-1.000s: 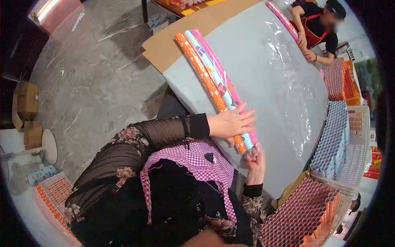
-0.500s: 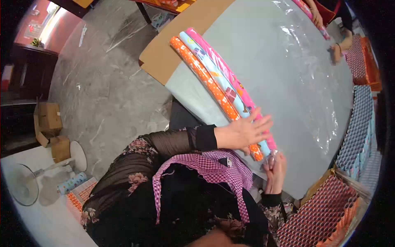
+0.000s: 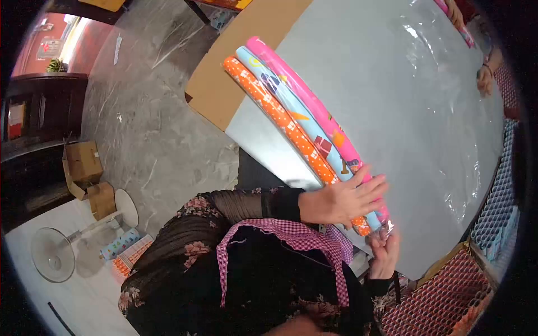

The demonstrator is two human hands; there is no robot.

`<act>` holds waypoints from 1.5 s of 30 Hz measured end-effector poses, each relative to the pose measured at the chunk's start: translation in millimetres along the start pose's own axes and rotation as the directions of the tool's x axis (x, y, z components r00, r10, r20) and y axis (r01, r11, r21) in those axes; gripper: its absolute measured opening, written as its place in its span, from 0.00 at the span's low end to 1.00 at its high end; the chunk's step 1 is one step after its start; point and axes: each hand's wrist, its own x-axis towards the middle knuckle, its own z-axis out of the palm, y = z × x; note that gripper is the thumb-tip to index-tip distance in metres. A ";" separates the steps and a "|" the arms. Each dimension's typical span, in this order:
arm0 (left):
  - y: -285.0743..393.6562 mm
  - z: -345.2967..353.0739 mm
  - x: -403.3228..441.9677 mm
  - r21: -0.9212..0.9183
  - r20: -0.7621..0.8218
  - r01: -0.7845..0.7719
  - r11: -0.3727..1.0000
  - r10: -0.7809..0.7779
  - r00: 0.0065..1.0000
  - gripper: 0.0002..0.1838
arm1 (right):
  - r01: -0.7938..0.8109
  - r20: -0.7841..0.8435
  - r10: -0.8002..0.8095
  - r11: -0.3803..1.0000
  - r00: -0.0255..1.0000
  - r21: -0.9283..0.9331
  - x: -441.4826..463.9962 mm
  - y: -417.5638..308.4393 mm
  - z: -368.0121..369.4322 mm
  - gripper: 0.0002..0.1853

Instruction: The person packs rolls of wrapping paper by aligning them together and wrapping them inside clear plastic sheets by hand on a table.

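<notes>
Three rolls of gift wrap lie side by side in clear plastic: an orange roll [image 3: 278, 113] with white gift prints, a light blue roll [image 3: 300, 105] and a pink roll [image 3: 311, 101]. Across their near ends rests my left hand [image 3: 353, 197], flat with its fingers spread. At the very tip of the rolls, my right hand [image 3: 385, 255] has its fingers closed on the gathered end of the plastic wrap [image 3: 386, 227]. The rolls lie on a grey tabletop [image 3: 381, 95] edged with brown cardboard [image 3: 216, 95].
Stacked rolls [image 3: 443, 291] stand at the right, red ends up, with blue-ended ones [image 3: 499, 207] behind. Another person's hands [image 3: 485, 78] are at the far right, near a pink roll [image 3: 466, 35]. At lower left are a cardboard box [image 3: 84, 165] and a white spool-like stand [image 3: 53, 255].
The view has shifted slightly, so the rolls and both hands appear a little lower and to the right. My left hand still lies over the rolls; my right hand stays at their end.
</notes>
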 end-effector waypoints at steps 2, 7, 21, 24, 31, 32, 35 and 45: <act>0.7 0.6 1.2 -0.016 0.006 0.008 1.000 -0.008 1.000 0.47 | -0.241 -0.220 0.394 0.828 0.893 0.507 13.3 4.1 -4.3 0.07; -4.6 5.3 4.8 -0.188 0.010 0.024 0.982 -0.022 1.000 0.37 | -0.185 -0.204 0.265 0.921 0.942 0.344 8.7 1.8 0.8 0.07; 8.8 11.4 8.7 0.043 0.173 0.037 0.998 -0.044 0.984 0.48 | -0.134 -0.173 0.187 0.951 0.967 0.278 19.1 -0.1 -1.7 0.08; 9.4 8.4 10.0 -0.010 0.148 0.064 0.998 -0.062 0.987 0.48 | -0.165 -0.110 0.228 0.897 0.967 0.409 22.8 4.7 -8.2 0.06; 7.3 10.1 14.4 -0.052 0.147 0.154 0.987 -0.145 0.978 0.52 | -0.075 -0.149 0.137 0.931 0.979 0.356 15.1 4.9 2.1 0.07; 6.2 10.0 14.0 -0.046 0.148 0.155 0.987 -0.147 0.978 0.52 | -0.075 -0.144 0.135 0.931 0.980 0.358 12.4 6.4 3.4 0.07; 11.2 12.4 12.5 -0.045 0.120 0.154 0.987 -0.147 0.982 0.53 | 0.050 -0.256 -0.023 0.994 0.966 0.101 -2.2 17.8 -3.0 0.10; 13.4 14.1 11.4 -0.023 0.074 0.079 0.997 -0.077 0.994 0.49 | -0.050 -0.181 0.048 0.999 0.982 -0.007 1.6 34.3 -16.6 0.08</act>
